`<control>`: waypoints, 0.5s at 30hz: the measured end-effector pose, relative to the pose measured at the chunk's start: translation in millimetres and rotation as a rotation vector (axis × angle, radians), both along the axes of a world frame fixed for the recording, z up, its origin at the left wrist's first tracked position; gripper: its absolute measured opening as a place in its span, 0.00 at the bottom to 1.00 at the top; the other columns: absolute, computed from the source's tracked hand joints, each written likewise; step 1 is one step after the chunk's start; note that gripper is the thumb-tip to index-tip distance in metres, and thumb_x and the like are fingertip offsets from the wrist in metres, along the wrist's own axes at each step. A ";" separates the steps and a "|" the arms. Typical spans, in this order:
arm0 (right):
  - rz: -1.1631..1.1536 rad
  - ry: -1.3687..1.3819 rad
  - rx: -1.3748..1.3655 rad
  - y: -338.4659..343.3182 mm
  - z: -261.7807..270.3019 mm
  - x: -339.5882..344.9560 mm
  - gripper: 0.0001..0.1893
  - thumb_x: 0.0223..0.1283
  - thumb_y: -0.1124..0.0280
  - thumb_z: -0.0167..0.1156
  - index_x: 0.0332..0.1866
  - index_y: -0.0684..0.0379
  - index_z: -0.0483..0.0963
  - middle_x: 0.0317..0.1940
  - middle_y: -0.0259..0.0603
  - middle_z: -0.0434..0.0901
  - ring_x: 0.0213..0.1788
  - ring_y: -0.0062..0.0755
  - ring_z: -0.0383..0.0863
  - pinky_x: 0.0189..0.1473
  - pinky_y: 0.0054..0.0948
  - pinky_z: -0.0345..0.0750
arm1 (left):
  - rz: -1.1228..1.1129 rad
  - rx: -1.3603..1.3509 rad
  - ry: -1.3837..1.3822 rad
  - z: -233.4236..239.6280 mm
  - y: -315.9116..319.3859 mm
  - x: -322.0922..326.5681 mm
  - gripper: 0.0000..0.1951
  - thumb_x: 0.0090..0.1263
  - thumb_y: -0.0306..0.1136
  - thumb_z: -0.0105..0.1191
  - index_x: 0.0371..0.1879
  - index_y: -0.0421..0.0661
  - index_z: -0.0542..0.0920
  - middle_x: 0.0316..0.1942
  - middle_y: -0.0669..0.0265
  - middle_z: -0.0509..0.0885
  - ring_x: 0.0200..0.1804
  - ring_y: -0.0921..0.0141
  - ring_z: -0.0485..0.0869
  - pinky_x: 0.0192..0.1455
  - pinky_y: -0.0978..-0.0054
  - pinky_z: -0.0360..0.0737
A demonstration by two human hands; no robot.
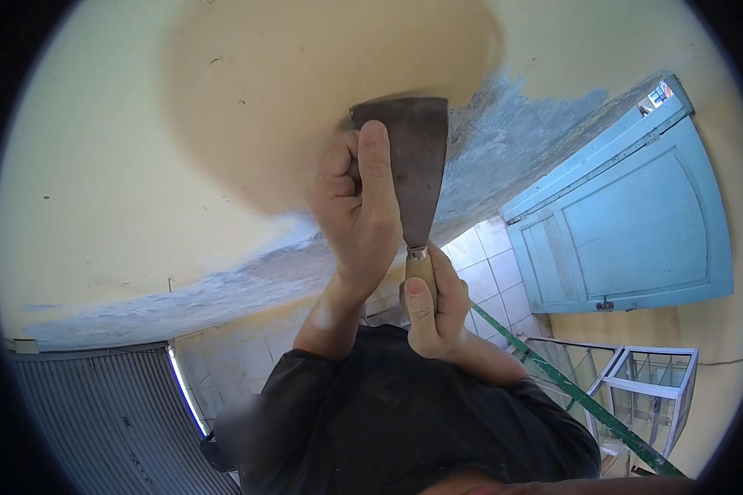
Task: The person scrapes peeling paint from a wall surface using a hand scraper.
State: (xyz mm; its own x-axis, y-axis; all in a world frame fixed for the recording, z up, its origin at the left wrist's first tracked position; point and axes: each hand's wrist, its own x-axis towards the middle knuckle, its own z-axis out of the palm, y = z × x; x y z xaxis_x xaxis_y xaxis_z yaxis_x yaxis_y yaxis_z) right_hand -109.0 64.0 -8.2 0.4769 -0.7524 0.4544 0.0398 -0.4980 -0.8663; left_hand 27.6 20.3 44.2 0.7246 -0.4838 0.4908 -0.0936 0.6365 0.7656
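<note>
A wide putty knife with a dark metal blade (422, 161) points away from me, its broad edge at the yellow painted wall. My right hand (434, 309) is wrapped around its wooden handle (420, 267), the thumb lying along the wood. My left hand (362, 198) holds the blade's left side, thumb flat on the face and fingers curled partly out of sight behind. Whether the edge touches the wall cannot be told. Around the blade, the yellow wall (117, 154) has a darker tan area, and bare grey-blue patches (501, 136) show where paint is gone.
At right hangs a light-blue wooden door (644, 229). Below it, a green paint-spattered ladder rail (585, 399) slants past a glass cabinet (647, 390) with white framing. A grey corrugated shutter (99, 414) stands lower left. White tiles (486, 266) show beside the door.
</note>
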 end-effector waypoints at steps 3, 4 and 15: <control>0.009 -0.001 -0.003 -2.1 4.8 1.0 0.27 0.74 0.71 0.55 0.69 0.82 0.63 0.38 0.55 0.85 0.33 0.37 0.87 0.38 0.31 0.81 | -0.055 -0.062 0.006 1.9 1.1 1.6 0.18 0.83 0.30 0.52 0.23 0.47 0.70 0.22 0.83 0.62 0.26 0.87 0.55 0.27 0.82 0.49; 0.025 0.028 0.018 -2.1 5.7 -0.1 0.27 0.73 0.71 0.56 0.69 0.82 0.63 0.39 0.56 0.85 0.34 0.37 0.88 0.38 0.31 0.81 | -0.038 -0.038 0.005 -0.7 2.3 1.5 0.18 0.83 0.30 0.52 0.23 0.47 0.70 0.22 0.83 0.62 0.26 0.87 0.55 0.27 0.82 0.49; -0.002 0.074 -0.082 -7.9 17.3 -2.5 0.26 0.73 0.72 0.56 0.68 0.81 0.64 0.40 0.58 0.84 0.34 0.39 0.88 0.37 0.30 0.81 | -0.024 -0.058 0.016 -0.1 -3.2 2.2 0.19 0.83 0.31 0.51 0.23 0.47 0.70 0.22 0.83 0.65 0.26 0.87 0.56 0.27 0.84 0.52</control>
